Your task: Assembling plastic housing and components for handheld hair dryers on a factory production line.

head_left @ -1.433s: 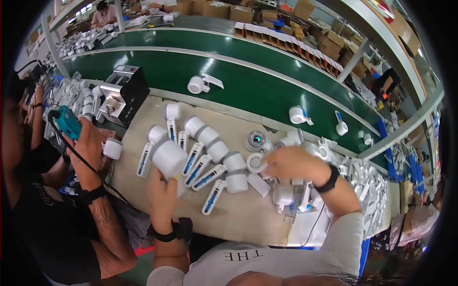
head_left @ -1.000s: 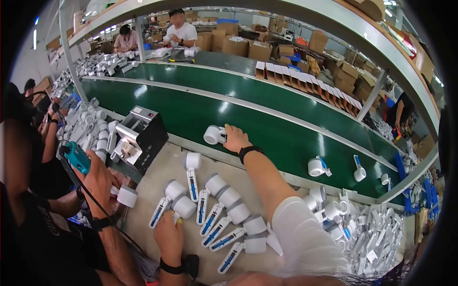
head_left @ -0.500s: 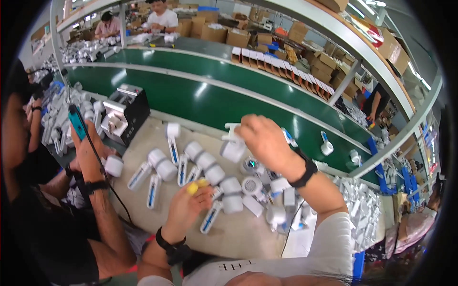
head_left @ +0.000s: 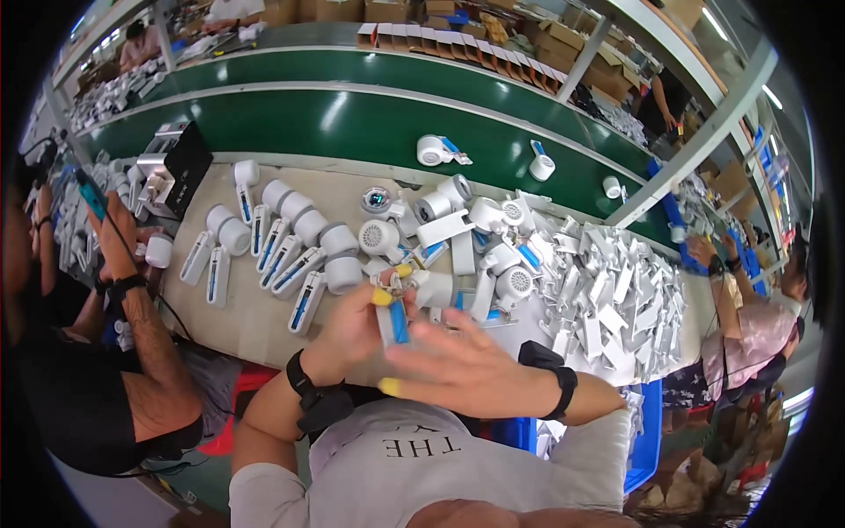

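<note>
My left hand, with yellow finger covers, grips a white handheld fan whose open handle shows a blue strip-like insert. The fan is tilted just above the near part of the bench. Close beside its handle is my right hand, slightly blurred, fingers stretched apart with nothing visible in them; one fingertip wears a yellow cover. Left of the fan, several similar fans lie in a row with blue inserts in their handles. More fans with round grilles lie beyond my hands.
A heap of white handle covers lies on the right of the bench. Past the bench runs a green conveyor carrying a few fans. A black-and-silver machine stands back left. A co-worker's hand holds a teal tool. A blue bin sits below.
My right hand has come back from the conveyor's edge toward my body. A fan now lies on the conveyor there. My left hand now holds a fan. The view has shifted downward and right.
</note>
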Motion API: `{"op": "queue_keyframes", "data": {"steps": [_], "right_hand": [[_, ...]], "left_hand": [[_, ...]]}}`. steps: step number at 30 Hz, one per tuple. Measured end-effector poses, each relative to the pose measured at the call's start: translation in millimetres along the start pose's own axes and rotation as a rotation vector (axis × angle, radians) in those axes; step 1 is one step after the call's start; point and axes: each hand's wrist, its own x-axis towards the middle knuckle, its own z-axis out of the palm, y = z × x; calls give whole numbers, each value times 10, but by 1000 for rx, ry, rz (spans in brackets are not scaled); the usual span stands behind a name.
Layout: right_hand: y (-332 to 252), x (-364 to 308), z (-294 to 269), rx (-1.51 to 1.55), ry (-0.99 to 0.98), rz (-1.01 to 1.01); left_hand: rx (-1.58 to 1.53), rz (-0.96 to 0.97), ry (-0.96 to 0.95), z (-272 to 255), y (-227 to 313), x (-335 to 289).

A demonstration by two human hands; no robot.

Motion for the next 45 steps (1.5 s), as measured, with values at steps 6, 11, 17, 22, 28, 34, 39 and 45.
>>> {"op": "queue_keyframes", "data": {"steps": [6,11,17,22,28,34,39,45], "right_hand": [[460,-453,296,797,338,490],[370,-607,578,1671,197,757],[540,-579,375,1434,386,747],[773,-529,340,835,365,504],[774,-508,344,638,320,452],[754,-342,5,673,163,492],[934,-221,-276,786,-176,458],[857,-320,-132,848,-268,412]], "left_hand": [[92,-170,-303,283,-119,-39],[-18,-203,-424,429,-181,-140],[552,-124,-95,338,-65,-29],[751,30,-21,302,-181,5],[887,82,4,260,-223,14],[1261,159,72,157,-151,42],[1527,232,26,283,-193,113],[1644,87,4,248,-334,41]]}}
